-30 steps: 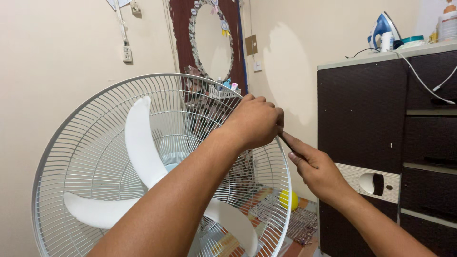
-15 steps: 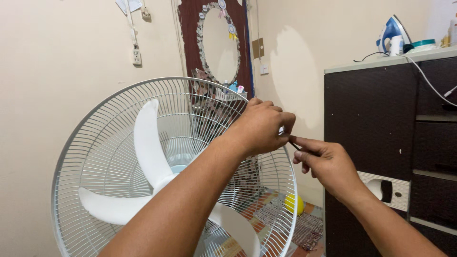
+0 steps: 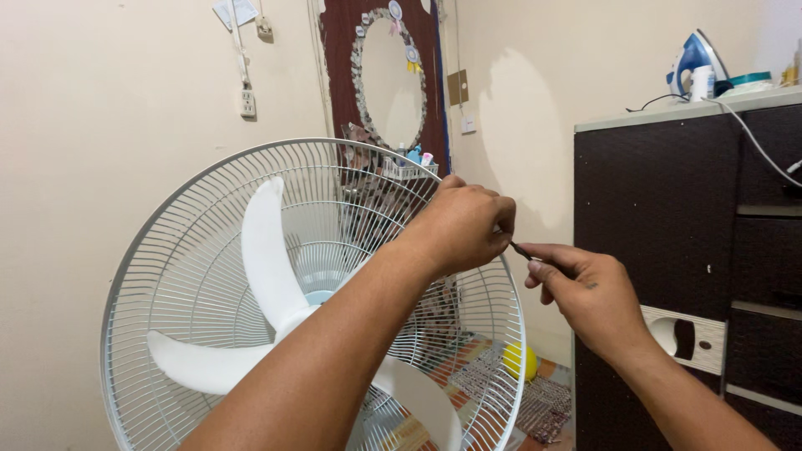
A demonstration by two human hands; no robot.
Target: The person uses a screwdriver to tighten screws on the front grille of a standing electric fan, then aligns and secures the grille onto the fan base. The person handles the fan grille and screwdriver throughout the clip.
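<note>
Fan guard [image 3: 209,276], white wire, stands upright at frame left and centre, with white blades [image 3: 267,259] visible behind the wires. Left hand [image 3: 464,225] rests on the upper right rim of the guard, fingers curled together over the rim edge. Right hand [image 3: 589,292] sits just beside it, to the right, fingers pinched shut on a thin dark tool [image 3: 521,250]. The tool tip points up and left and meets the rim next to the left fingertips; what it contacts there cannot be made out. A dark cabinet [image 3: 660,209] stands to the right, carrying a blue-and-white iron [image 3: 693,58] on its top. An oval mirror [image 3: 388,75] hangs on the wall behind the guard.
</note>
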